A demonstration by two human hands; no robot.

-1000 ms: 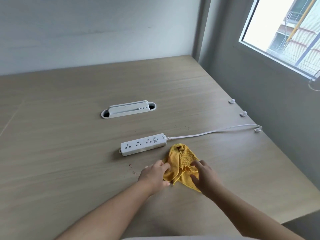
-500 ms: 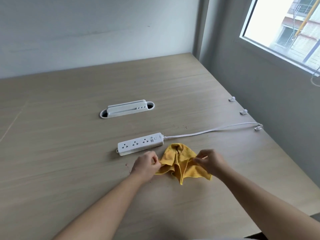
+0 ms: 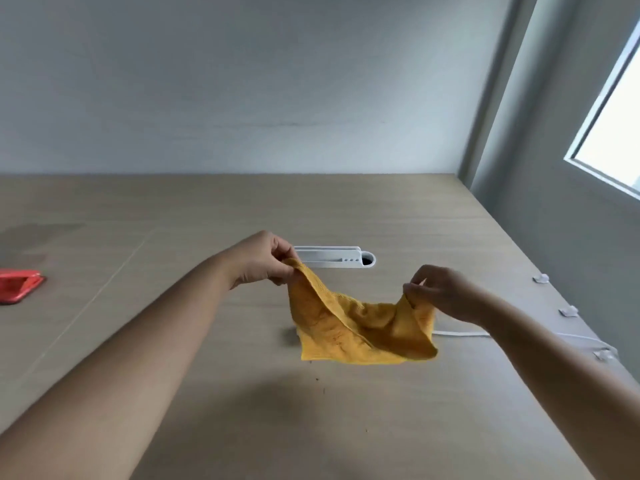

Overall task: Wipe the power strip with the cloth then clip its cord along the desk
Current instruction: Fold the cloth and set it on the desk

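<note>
A yellow cloth hangs in the air above the desk, stretched between both hands. My left hand pinches its upper left corner. My right hand pinches the upper right corner. The white power strip is hidden behind the cloth. Only its white cord shows, running right along the desk to the nearest of three small white clips at the desk's right edge. The other two clips sit farther back, with no cord in them.
A white cable grommet is set into the wooden desk behind the cloth. A red object lies at the far left. A grey wall and a window border the desk on the right.
Both hands lifted the cloth off the desk and spread it apart in the air. The view tilted upward, and the cloth now covers the power strip.
</note>
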